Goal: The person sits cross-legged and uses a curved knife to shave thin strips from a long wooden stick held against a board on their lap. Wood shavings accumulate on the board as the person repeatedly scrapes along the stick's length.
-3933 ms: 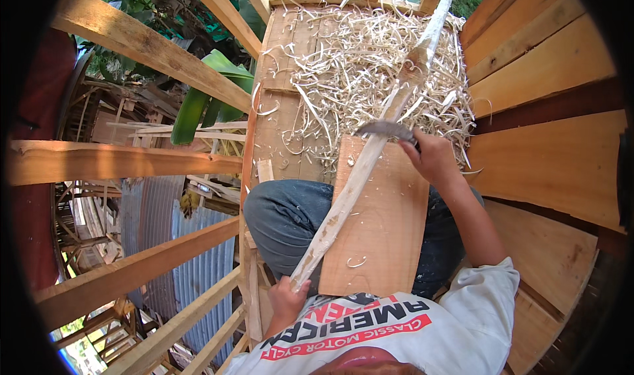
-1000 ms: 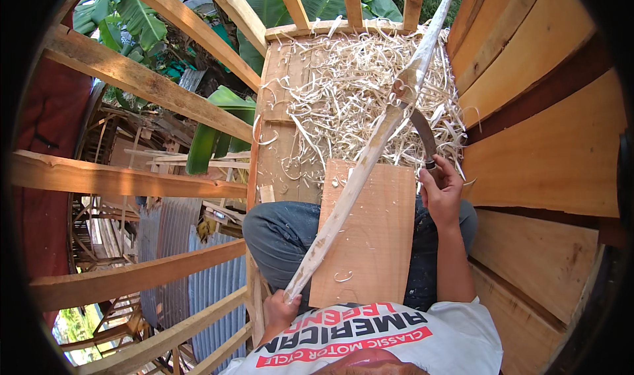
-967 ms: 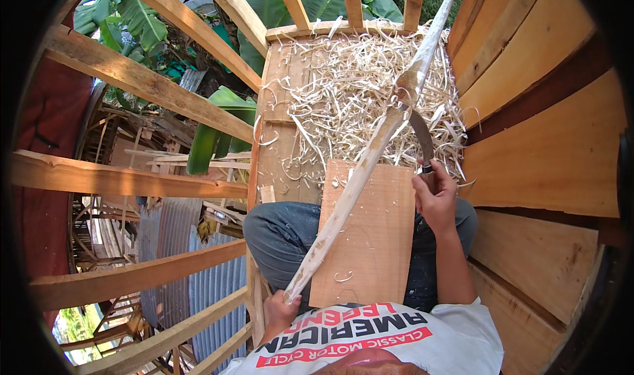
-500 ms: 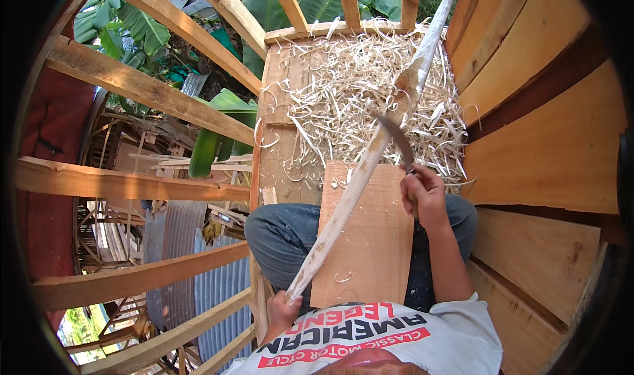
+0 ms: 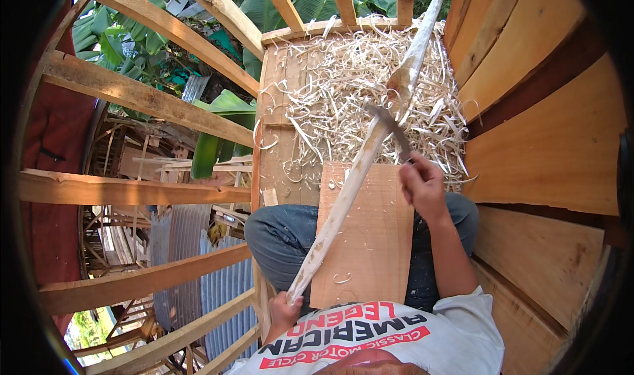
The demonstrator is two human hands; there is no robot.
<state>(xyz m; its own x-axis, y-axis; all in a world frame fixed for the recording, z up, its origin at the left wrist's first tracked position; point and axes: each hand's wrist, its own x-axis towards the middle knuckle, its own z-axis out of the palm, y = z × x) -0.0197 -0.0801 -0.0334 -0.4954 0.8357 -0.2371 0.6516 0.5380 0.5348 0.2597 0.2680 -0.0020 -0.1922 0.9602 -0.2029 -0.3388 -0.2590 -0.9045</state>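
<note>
A seated person shaves a long pale pole (image 5: 361,165) with a curved knife (image 5: 396,132).

From where I stand, the left hand (image 5: 285,311) is closed round the pole's near end, the right hand (image 5: 424,185) round the knife's handle; whether the blade, lying across the pole, touches it I cannot tell. The pole slants over a flat board (image 5: 370,236) on the lap and out above heaped curly shavings (image 5: 343,78). The work looks well advanced: most of the pole is pale, with a brown patch left at the thick joint and fainter marks nearer the left hand.
</note>
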